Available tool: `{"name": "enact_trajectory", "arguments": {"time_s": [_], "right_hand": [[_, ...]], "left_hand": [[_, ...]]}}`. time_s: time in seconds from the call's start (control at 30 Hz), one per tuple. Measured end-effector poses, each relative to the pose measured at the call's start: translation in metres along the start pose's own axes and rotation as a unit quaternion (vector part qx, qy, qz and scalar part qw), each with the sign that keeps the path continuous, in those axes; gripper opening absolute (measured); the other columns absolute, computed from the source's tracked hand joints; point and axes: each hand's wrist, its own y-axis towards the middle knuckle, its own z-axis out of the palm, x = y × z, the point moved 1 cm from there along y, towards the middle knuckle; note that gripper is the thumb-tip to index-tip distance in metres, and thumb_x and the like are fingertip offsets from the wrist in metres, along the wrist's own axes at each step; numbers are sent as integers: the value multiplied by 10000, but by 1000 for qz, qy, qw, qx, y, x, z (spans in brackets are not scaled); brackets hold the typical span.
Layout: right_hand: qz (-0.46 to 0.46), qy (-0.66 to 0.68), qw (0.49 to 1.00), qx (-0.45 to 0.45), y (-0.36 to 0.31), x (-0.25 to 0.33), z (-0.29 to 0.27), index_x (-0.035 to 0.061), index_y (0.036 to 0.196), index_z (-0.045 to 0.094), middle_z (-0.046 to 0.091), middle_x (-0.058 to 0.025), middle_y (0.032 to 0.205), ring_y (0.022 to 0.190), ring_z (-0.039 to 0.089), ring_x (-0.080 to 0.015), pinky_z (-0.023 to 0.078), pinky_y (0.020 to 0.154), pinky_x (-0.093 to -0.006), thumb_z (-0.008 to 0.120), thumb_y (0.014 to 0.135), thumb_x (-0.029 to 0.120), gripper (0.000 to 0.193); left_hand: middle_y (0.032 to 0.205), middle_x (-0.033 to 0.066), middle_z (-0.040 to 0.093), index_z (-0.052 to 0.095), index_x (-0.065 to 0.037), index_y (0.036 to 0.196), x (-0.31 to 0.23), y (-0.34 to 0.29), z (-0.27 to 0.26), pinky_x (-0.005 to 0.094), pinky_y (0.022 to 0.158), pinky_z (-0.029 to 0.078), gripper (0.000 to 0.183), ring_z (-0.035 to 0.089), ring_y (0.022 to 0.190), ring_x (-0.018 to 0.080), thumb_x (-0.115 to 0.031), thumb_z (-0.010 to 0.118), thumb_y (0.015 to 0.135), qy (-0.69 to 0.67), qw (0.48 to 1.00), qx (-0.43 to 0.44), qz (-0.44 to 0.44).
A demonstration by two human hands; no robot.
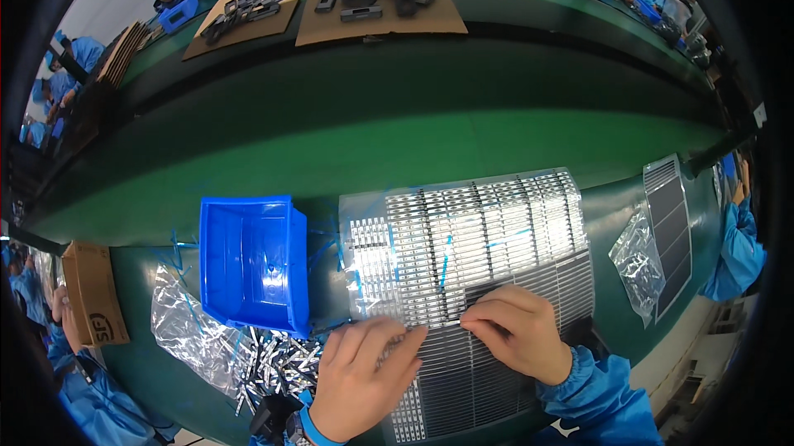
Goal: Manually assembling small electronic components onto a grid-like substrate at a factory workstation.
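Observation:
A large sheet of silver-and-black strip parts (488,235) lies before me, rows of small pieces on its far part and dark, bare-looking lines on its near part. My left hand (364,376) is over the sheet's left edge, thumb and fingers drawn together at a row. My right hand (521,334) pinches just to its right, at the border between the silver rows and the dark part. Whatever sits between the fingertips of each hand is too small to make out. Beside my left wrist is a pile of loose small silver-and-black strips (277,363).
A blue plastic bin (252,264) stands left of the sheet, near crumpled clear film (190,326). More film (638,268) and a dark panel sheet (668,235) lie right. Beyond, cardboard sheets (380,28) carry black plastic parts (360,12). A cardboard box (95,293) and co-workers in blue are around.

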Motion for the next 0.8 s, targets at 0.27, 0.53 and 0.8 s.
{"name": "enact_trajectory", "arguments": {"time_s": [0.27,0.53,0.8], "right_hand": [[-18,-5,1000,-8,-1,-1,-3,42,978,752,697,-68,904,785,684,-236,566,678,-343,813,831,53,159],[-7,8,1000,-29,-1,0,-3,53,962,769,710,-66,890,730,679,-199,552,621,-311,825,819,41,154],[68,52,994,-68,-1,6,-3,48,976,775,709,-58,840,622,622,-106,478,522,-253,837,826,44,163]], "left_hand": [[1163,4,578,730,-209,1252,-4,0,2,390,923,427,486,567,1148,213,-253,832,779,42,999,19,3],[1159,22,539,709,-245,1287,-7,3,6,430,922,412,500,533,1178,249,-298,818,801,56,998,21,13],[1158,21,540,701,-256,1299,-7,2,8,432,916,410,504,532,1184,249,-309,816,811,65,998,14,16]]}}
